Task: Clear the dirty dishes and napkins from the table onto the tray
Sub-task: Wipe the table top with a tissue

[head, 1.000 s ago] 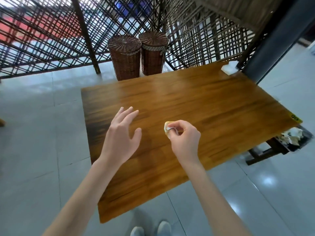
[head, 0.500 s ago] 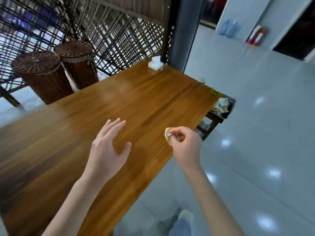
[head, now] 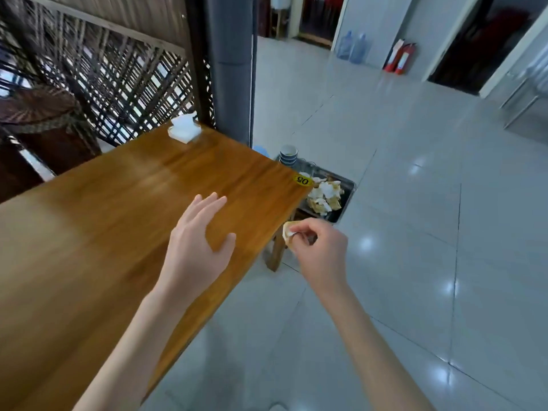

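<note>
Napkin [head: 288, 231], crumpled, sits pinched in right hand [head: 318, 250]'s grip; left hand [head: 195, 247] spread above glossy wooden table [head: 118, 221].

1. Table [head: 118, 221]: warm brown wood grain; yellow oval label [head: 302, 180] with black "05".
2. Napkin [head: 288, 233]: white and pale yellow.
3. Tray [head: 347, 200]: dark grey.
4. Floor [head: 415, 203]: glossy light grey tiles.
5. Fire extinguishers [head: 400, 59]: red.

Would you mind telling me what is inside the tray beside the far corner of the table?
The tray holds a heap of crumpled napkins and, at its far end, stacked bowls. The table corner covers its near-left part, and whatever lies beneath the napkins is hidden.
</note>
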`<action>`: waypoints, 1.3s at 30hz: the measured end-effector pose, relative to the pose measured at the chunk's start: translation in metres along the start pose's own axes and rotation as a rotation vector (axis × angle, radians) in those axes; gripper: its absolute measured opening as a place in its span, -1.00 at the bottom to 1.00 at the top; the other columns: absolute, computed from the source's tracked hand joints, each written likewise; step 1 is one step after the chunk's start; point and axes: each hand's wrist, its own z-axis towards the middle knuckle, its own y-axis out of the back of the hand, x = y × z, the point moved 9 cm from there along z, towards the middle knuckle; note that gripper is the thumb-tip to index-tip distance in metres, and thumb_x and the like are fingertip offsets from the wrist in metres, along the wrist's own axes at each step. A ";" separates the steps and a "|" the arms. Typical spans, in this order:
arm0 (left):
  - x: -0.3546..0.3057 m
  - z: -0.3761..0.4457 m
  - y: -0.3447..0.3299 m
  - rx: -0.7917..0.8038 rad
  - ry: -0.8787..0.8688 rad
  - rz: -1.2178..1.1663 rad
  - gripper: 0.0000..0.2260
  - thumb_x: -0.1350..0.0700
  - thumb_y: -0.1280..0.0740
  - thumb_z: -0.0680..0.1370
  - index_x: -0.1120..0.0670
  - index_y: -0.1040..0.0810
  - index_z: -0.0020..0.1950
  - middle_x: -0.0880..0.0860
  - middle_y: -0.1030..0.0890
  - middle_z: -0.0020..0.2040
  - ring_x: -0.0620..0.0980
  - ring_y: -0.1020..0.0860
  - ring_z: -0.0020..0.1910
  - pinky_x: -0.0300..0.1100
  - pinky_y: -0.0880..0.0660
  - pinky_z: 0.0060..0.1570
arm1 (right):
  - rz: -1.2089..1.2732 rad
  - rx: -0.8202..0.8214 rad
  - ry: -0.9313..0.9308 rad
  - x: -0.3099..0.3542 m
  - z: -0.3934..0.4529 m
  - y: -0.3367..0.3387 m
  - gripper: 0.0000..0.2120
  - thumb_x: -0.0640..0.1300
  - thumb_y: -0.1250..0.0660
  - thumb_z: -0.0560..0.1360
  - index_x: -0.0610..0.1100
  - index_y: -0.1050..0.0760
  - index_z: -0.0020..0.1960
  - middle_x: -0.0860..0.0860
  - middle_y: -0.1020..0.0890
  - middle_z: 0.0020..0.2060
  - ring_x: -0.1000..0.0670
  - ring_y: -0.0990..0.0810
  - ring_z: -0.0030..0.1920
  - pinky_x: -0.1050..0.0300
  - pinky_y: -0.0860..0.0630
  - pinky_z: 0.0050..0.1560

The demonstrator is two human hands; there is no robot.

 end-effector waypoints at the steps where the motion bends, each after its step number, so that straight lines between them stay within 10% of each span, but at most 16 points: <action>1: -0.008 0.012 -0.014 0.002 0.004 0.003 -0.52 0.17 -0.41 0.47 0.06 -0.41 0.38 0.01 -0.40 0.39 -0.03 -0.21 0.46 -0.10 -0.18 0.36 | 0.003 -0.002 -0.001 -0.011 0.013 0.005 -0.85 -0.33 -0.36 0.37 -0.12 -0.64 -0.21 0.10 -0.65 -0.27 0.22 -0.53 -0.25 0.49 -0.41 -0.22; 27: -0.031 0.421 -0.276 0.044 0.114 -0.005 -0.48 0.20 -0.41 0.46 0.00 -0.39 0.39 -0.04 -0.37 0.41 -0.04 -0.18 0.47 -0.02 -0.21 0.37 | 0.003 0.178 -0.079 -0.218 0.445 -0.055 -0.83 -0.27 -0.38 0.37 0.00 -0.62 -0.24 0.17 -0.61 -0.34 0.17 -0.57 -0.25 0.18 -0.52 -0.22; 39: 0.009 0.470 -0.383 -0.147 0.479 0.073 -0.49 0.20 -0.41 0.46 0.07 -0.39 0.39 0.01 -0.42 0.38 -0.01 -0.22 0.45 -0.17 -0.13 0.35 | -0.092 0.646 -0.043 -0.358 0.559 -0.118 -0.87 -0.24 -0.38 0.39 -0.01 -0.60 -0.21 0.12 -0.60 -0.33 0.15 -0.55 -0.30 0.30 -0.44 -0.28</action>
